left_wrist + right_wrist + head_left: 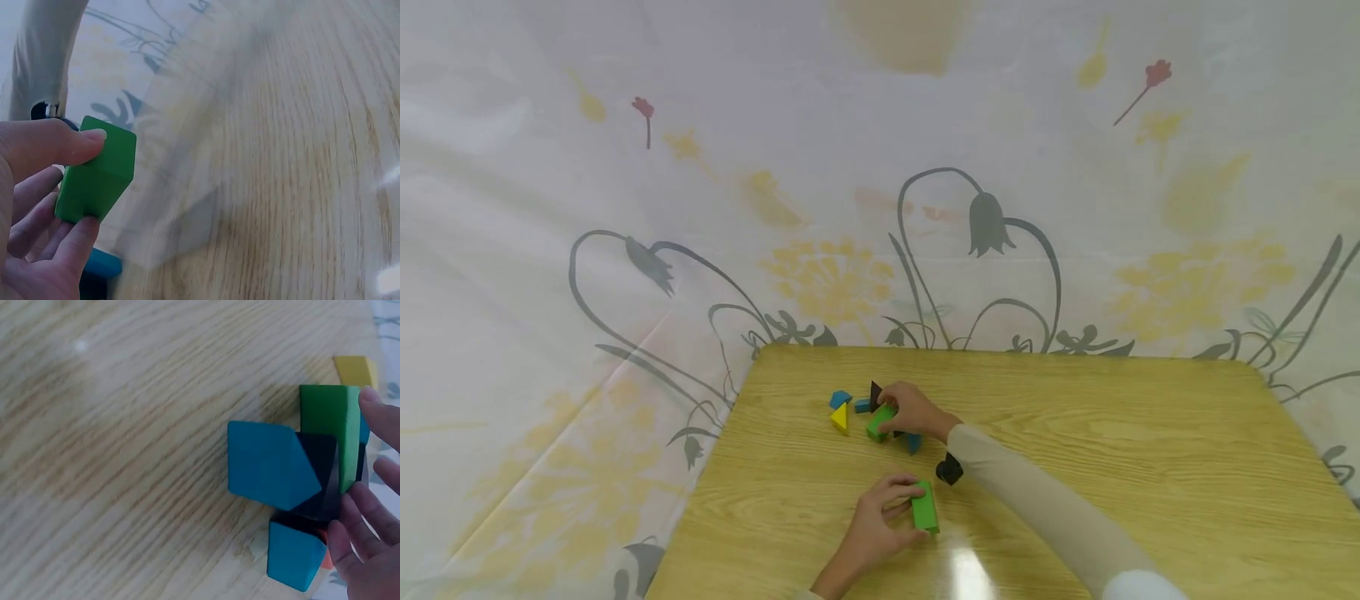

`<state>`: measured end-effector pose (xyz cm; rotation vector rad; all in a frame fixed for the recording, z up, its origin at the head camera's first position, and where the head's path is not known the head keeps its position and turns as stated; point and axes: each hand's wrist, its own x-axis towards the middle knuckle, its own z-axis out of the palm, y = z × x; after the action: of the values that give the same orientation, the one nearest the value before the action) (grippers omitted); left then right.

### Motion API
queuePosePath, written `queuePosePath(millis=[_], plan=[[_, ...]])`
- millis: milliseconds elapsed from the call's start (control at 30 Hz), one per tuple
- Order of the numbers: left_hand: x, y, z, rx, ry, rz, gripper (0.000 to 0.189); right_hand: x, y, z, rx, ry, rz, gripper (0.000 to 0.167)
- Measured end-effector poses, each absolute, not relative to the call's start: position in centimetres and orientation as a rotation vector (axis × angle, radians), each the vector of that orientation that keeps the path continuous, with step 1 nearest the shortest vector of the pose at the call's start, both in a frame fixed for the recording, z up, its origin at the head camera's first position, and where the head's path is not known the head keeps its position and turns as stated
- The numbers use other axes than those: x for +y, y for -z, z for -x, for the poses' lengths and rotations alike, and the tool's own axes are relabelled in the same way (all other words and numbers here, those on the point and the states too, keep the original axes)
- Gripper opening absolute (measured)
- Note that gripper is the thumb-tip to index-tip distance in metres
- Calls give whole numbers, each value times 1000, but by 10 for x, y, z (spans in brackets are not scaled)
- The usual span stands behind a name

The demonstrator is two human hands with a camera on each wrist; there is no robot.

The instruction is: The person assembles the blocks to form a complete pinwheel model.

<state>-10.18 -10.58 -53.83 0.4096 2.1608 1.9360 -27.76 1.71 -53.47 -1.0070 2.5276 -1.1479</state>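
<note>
Hands are both engaged. Left hand (880, 518) pinches the near green block (925, 507) by opposite ends between thumb and fingers, spread no wider than the block; position is nearer the counter's (1112, 433) front edge than its far edge. Right hand (916, 412), parted to a similar degree, pinches the far green block (878, 425) toward the far left corner. Handling, as judged: both green blocks appear light, stiff and smooth, slightly slippery, unlikely to break. Recommended hold is across opposite ends or flat faces, away from bevelled edges. Material cannot be determined.

Around the right hand: a black triangular block (875, 393) just beside the fingers; a small blue block (862, 406) next to it; a yellow triangular block (841, 419) and a faceted blue block (840, 398) further toward the left edge. The right wrist view shows a five-sided blue block (269, 465) against a dark block (320, 465), with a lower blue block (295, 555) near them. Beyond the far edge hangs a flower-printed sheet (1075, 167).
</note>
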Motion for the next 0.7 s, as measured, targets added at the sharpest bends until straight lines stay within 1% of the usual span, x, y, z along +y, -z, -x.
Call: queuePosePath(millis=[133,367,700], plan=[[-100,540,98,2143,-1927,-472,45,16,536,281,2562,1036,1049,43],[-88,546,94,2066,-1938,-501,43,14,531,285,2523,945,1104,35],[-61,556,91,1994,-1929,-523,42,11,533,287,2545,876,1083,37]])
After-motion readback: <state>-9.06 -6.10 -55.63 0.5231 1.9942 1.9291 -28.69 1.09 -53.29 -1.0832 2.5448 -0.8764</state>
